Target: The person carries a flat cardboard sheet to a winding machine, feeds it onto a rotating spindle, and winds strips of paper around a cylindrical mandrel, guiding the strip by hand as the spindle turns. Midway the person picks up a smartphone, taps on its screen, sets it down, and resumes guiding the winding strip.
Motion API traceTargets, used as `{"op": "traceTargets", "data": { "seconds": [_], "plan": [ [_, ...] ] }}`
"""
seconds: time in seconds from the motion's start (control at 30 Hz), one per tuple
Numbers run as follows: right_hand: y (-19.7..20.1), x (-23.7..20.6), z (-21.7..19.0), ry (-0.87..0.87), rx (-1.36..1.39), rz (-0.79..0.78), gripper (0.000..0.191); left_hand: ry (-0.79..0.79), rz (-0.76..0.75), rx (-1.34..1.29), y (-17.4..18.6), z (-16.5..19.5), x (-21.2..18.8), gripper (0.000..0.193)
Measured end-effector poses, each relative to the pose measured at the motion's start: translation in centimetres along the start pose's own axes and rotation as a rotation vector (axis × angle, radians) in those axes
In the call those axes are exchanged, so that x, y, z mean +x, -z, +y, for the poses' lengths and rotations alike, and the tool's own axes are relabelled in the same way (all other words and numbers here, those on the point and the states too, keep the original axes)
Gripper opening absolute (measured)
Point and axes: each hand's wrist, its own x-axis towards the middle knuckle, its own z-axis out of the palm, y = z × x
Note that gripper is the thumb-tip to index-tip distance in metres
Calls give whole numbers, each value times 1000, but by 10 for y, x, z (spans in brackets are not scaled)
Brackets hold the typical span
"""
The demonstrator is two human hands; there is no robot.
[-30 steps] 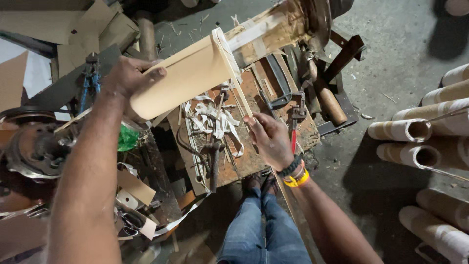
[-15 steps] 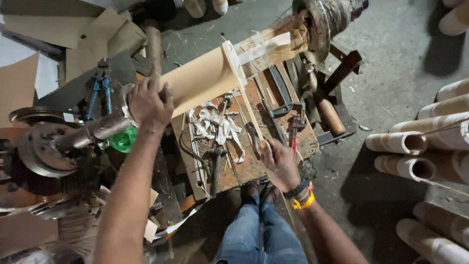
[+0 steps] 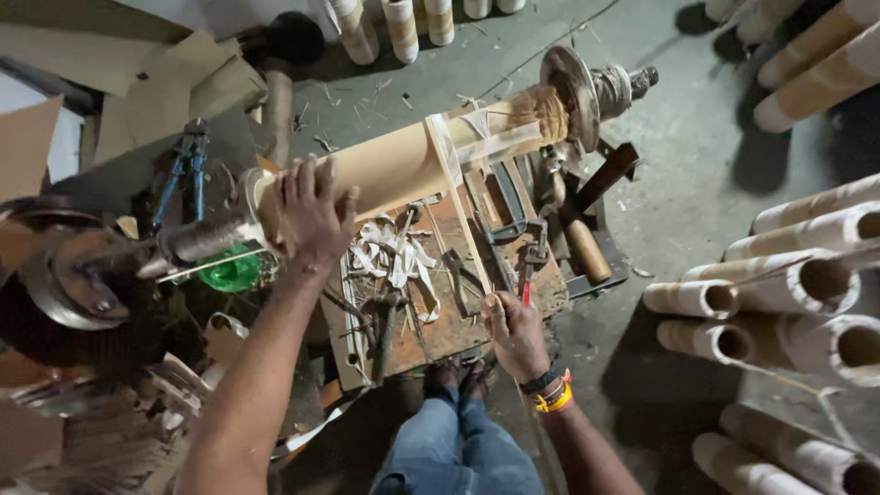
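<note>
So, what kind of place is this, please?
Probably a small workshop that handles cardboard tubes. A tube sits on a spindle under the left hand, hand tools lie on a low wooden board by the right hand, and more tubes are stacked on the concrete floor.

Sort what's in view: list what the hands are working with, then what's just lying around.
In use: left hand pressed on the cardboard tube between the spindles; right hand at the thin strip running to the tube.

Lying about: blue pliers, green bottle, red-handled tool, stacked tubes.
</note>
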Motion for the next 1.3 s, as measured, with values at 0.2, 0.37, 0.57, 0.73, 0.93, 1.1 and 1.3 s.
{"op": "traceTargets", "data": {
  "seconds": [0.2, 0.37, 0.57, 0.73, 0.93, 1.1, 1.3],
  "plan": [
    [5, -5, -3, 30, -149, -4, 43, -5, -124, -148, 2, 35, -93, 74],
    [4, -10, -10, 7, -159, 5, 40, 38, 81, -332, 21, 50, -193, 61],
    [0, -5, -16, 122, -402, 32, 43, 124, 10, -292, 40, 33, -257, 69],
    [-4, 11, -7, 150, -372, 47, 42, 165, -43, -295, 46, 18, -278, 71],
    [1, 38, 18, 429, -552, -5, 40, 323, -214, -242, 51, 13, -282, 78],
    [5, 54, 50, 435, -599, 38, 38, 357, -258, -322, 29, -8, -337, 76],
    [2, 39, 73, 399, -598, 35, 35, 611, -251, -175, 23, -22, -425, 68]
  ]
}}
